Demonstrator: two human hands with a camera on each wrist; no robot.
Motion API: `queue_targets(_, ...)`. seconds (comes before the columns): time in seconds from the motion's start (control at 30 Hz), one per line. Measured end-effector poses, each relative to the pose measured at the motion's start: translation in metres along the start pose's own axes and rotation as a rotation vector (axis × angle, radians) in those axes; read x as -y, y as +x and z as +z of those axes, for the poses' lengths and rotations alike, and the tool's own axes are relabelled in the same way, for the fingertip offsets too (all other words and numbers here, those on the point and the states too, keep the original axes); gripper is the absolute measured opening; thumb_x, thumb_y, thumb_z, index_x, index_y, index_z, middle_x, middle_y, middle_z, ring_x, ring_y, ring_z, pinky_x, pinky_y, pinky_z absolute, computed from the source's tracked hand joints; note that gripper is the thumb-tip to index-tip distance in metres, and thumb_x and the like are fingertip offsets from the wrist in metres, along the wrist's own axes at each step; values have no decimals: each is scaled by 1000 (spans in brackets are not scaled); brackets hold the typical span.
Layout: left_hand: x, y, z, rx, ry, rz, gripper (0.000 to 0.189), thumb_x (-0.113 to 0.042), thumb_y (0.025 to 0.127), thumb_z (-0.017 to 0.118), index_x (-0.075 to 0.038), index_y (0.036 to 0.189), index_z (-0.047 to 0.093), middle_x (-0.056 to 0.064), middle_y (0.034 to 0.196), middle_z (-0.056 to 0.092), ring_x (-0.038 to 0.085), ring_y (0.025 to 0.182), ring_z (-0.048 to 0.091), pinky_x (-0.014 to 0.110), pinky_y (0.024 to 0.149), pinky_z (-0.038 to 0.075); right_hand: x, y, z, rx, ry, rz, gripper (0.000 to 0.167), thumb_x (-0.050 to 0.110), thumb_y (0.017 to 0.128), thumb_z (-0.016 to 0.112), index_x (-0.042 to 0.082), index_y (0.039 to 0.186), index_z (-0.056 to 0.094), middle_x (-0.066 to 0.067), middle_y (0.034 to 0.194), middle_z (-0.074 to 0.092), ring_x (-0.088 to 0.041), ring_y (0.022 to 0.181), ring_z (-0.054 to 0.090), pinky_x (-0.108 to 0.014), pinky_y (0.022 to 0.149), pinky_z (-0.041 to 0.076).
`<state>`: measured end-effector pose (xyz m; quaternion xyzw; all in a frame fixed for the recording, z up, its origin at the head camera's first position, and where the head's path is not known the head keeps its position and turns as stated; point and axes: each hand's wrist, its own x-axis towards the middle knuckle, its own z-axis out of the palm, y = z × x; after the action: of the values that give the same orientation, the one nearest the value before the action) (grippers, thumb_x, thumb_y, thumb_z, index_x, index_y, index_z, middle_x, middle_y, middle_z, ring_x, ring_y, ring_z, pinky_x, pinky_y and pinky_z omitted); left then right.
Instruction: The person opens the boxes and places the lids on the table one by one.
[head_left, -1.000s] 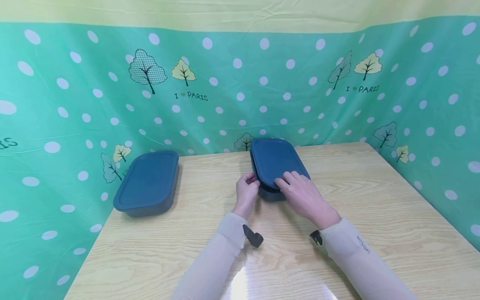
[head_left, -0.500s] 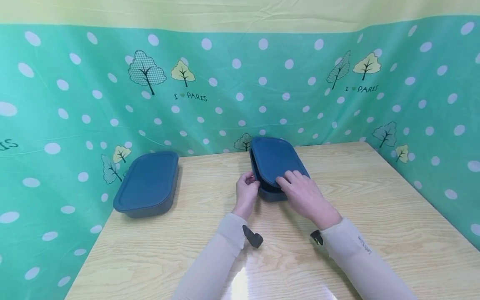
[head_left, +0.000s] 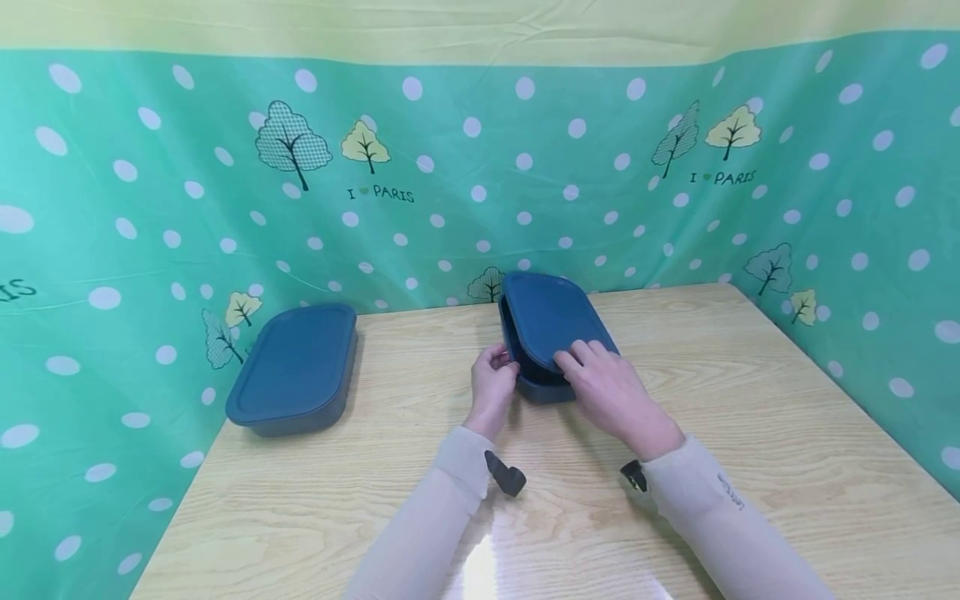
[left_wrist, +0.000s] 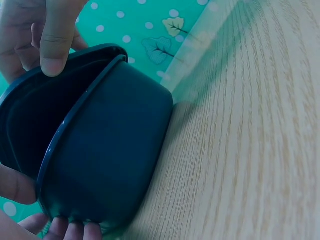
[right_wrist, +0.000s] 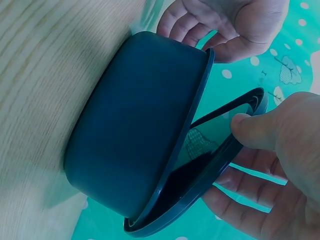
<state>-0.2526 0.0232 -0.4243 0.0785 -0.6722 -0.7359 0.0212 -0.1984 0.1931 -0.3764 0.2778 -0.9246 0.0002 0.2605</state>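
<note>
A dark blue food container (head_left: 546, 393) stands at the back of the table. Its blue lid (head_left: 557, 320) is tilted up at the near left, with a dark gap between lid and rim. My right hand (head_left: 609, 393) pinches the lid's near edge, thumb under the rim and fingers on top, as the right wrist view shows. At the container's left wall, my left hand (head_left: 495, 385) holds the rim with the thumb while its fingertips (left_wrist: 75, 231) press the outer side. The far end of the lid stays close on the rim.
To the left sits a second blue container (head_left: 296, 367) with its lid on. A green dotted curtain (head_left: 420, 200) hangs behind and along both sides of the wooden table (head_left: 420, 375).
The near left edge of the lid has risen a little with my right hand, and the gap has widened. My left hand and the second container have stayed put.
</note>
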Motion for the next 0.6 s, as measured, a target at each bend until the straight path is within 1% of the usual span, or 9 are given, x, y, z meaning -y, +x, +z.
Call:
queue_targets(0.3,-1,0,0,-3,4,19,41,7,85,57,1,125,56,16,116,60,27,111,57,33,89,50,3,0,-2,5,-15,13,34,1,81,69,8,113,61,-11,94,55,-28,78,52,-39,55,50)
queue_targets(0.6,-2,-2,0,-9,2,17,41,7,84,58,1,124,56,16,114,60,26,108,57,32,88,51,5,-1,-4,0,-21,37,34,-2,81,68,7,112,59,-12,93,54,-29,78,51,-41,54,50)
